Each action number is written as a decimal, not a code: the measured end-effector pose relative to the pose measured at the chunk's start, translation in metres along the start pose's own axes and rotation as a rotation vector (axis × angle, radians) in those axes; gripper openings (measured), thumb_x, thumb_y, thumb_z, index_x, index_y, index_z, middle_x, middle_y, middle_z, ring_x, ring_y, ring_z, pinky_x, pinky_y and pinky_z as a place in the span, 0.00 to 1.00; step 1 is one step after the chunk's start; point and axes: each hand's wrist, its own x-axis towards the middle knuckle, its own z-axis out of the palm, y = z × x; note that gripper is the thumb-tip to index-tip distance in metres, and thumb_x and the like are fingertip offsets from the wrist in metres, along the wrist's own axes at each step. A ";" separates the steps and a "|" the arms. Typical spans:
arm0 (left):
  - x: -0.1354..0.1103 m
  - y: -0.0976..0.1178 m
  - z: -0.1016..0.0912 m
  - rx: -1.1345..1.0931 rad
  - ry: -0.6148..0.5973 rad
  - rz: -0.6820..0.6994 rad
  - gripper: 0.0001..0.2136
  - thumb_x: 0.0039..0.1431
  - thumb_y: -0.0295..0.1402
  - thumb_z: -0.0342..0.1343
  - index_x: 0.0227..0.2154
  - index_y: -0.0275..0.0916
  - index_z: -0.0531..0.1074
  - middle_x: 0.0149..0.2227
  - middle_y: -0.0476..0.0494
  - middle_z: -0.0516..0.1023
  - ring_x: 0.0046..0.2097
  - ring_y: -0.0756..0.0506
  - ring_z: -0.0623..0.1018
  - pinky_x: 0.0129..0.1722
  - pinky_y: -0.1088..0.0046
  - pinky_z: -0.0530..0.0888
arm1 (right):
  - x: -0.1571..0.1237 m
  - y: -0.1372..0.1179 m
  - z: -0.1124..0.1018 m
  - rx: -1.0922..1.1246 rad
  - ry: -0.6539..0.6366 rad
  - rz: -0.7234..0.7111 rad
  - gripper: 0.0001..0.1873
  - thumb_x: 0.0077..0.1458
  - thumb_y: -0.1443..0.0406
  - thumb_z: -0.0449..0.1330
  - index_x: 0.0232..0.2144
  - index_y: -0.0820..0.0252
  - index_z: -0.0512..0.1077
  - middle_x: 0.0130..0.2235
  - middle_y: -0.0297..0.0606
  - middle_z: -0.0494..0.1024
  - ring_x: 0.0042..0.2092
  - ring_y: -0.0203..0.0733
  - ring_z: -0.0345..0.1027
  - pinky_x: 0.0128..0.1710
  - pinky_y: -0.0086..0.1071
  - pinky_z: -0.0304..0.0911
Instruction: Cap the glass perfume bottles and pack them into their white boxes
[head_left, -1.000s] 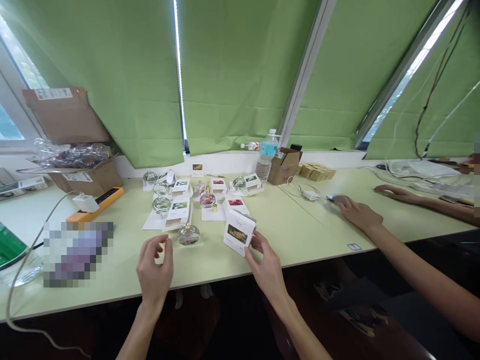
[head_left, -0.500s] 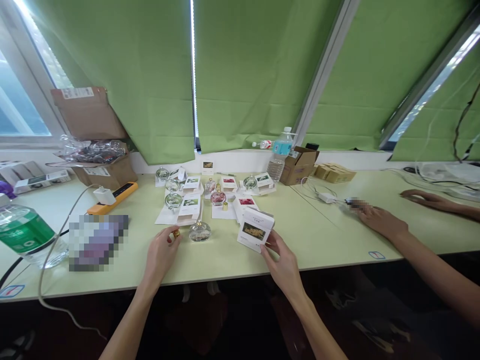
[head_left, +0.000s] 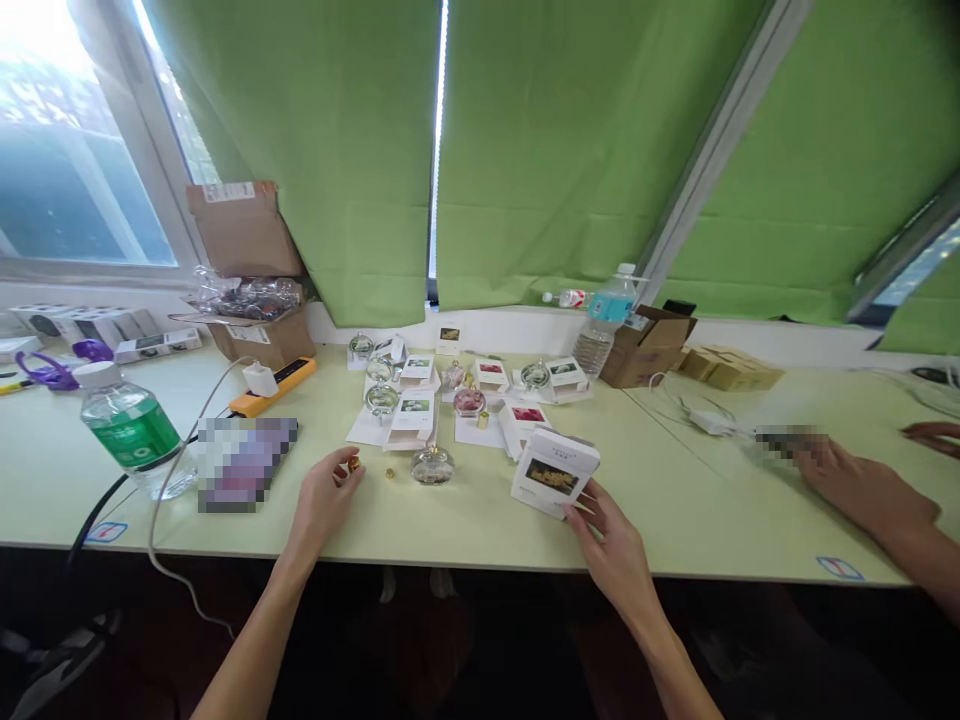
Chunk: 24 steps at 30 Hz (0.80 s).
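My left hand [head_left: 326, 497] pinches a small gold bottle cap [head_left: 353, 464] at its fingertips, just above the table. A second gold cap [head_left: 390, 473] lies close by, next to a round glass bottle [head_left: 432, 466]. My right hand [head_left: 611, 547] holds the lower corner of a white carton [head_left: 555, 472] printed with a yellow-flower picture. Beyond my hands stand several more glass bottles, including a pink one [head_left: 469, 402], among white cartons [head_left: 415, 415] and paper sheets [head_left: 367, 430]. A co-worker's hand [head_left: 859, 487] rests at the right, gripping something pixelated.
The pale green table [head_left: 480, 530] has its front edge close to my hands. A green-labelled water bottle [head_left: 131, 430], a pixelated item [head_left: 247, 465], an orange power strip [head_left: 274, 385] and a cardboard box [head_left: 262, 340] stand left. A white charger [head_left: 712, 423] and cables lie right.
The view has swung left, shifting everything rightward in the picture. My left hand has lowered to the table with the gold cap at its fingertips. A second cap now shows on the table.
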 end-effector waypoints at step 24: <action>-0.024 0.030 0.018 0.161 -0.001 0.293 0.09 0.64 0.35 0.47 0.43 0.44 0.71 0.43 0.48 0.76 0.38 0.48 0.77 0.36 0.74 0.71 | -0.039 -0.083 0.047 -0.018 -0.137 -0.339 0.07 0.61 0.65 0.55 0.36 0.57 0.74 0.39 0.40 0.76 0.37 0.42 0.70 0.37 0.34 0.67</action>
